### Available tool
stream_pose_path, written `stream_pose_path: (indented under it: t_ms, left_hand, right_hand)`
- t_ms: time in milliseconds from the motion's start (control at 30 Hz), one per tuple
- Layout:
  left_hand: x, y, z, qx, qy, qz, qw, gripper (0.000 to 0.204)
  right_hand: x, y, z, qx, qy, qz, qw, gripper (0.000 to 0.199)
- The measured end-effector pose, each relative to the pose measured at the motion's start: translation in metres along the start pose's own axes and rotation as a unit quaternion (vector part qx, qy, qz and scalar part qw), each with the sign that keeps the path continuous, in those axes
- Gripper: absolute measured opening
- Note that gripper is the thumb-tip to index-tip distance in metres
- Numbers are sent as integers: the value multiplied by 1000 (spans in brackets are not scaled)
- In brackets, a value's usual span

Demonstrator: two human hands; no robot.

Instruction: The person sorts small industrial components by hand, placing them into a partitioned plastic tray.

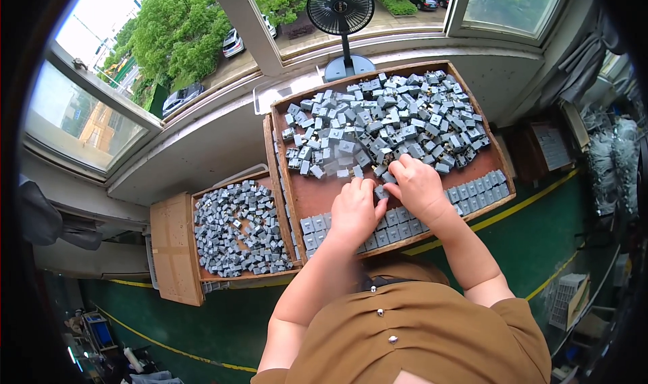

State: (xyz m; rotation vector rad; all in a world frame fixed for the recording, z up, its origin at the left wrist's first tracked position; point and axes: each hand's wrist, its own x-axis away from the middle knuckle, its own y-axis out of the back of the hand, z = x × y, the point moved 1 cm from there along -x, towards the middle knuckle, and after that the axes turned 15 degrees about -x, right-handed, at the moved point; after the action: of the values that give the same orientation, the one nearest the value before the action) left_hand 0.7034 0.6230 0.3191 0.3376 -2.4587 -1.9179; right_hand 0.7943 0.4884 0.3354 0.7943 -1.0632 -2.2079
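At twelve o'clock we see a black desk fan (341, 6), at eleven a white car (233, 44), at two a grey curtain (582, 61).

Fisheye view, from the head, facing forward and down; grey blocks (385, 141) near

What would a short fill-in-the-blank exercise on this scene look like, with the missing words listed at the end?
1. The left hand and the ____ hand are close together over the large tray.
2. The smaller tray, with its loose blocks, lies on the person's ____ side.
3. The neat rows of blocks run along the large-tray edge that is ____ to the person.
4. The floor is mostly ____ in colour.

Missing words: right; left; nearest; green.
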Motion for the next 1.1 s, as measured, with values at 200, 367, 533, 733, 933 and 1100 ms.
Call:
stream_pose_path:
  t_ms: [200, 367, 533, 733, 933, 1100]
  left_hand:
    - [0, 15, 9, 12, -48, 78, 996, 37]
    - [-7, 1, -4, 58, -58, 17, 996, 39]
    - [-15, -7, -18, 7, -34, 54, 998, 33]
    - [0, -12, -9, 7, -54, -9, 998, 32]
    - [1, -10, -8, 9, -47, 6, 999, 33]
    - [-7, 1, -13, -1, -53, 47, 997, 35]
  right_hand:
    - [12, 11, -14, -101, 121, 88, 984, 24]
    - [10, 26, -19, -108, 75, -10, 991, 19]
    - [9, 9, -22, 9, 36, -42, 998, 27]
    - [1, -7, -32, 104, 79, -49, 990, 24]
    - [17, 20, -18, -160, -16, 52, 986, 24]
    - [30, 9, -30, -33, 8, 76, 997, 16]
